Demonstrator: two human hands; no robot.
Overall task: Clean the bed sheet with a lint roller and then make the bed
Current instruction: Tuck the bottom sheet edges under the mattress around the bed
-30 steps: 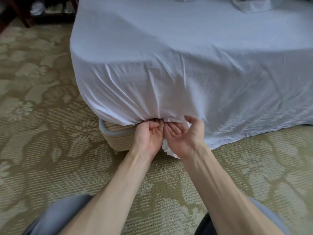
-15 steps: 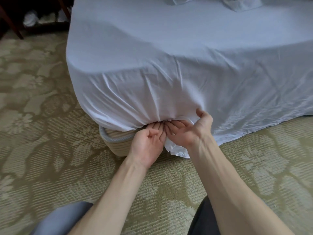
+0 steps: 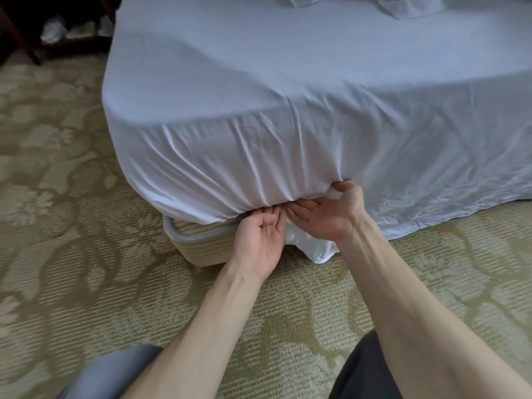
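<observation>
Two palm-up grips: we find left grip (image 3: 264, 240) flat-fingered under the sheet (image 3: 259, 156), right grip (image 3: 328, 214) pinching it; loose corner (image 3: 319, 250) hangs directly below.

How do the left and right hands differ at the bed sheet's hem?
The left hand sits lower, beside the basket, thumb free; the right hand sits higher, thumb hooked over the gathered bed sheet. Left fingertips vanish under the hem; right fingers lie in view, pointing toward the left hand. Both are palm up.
</observation>
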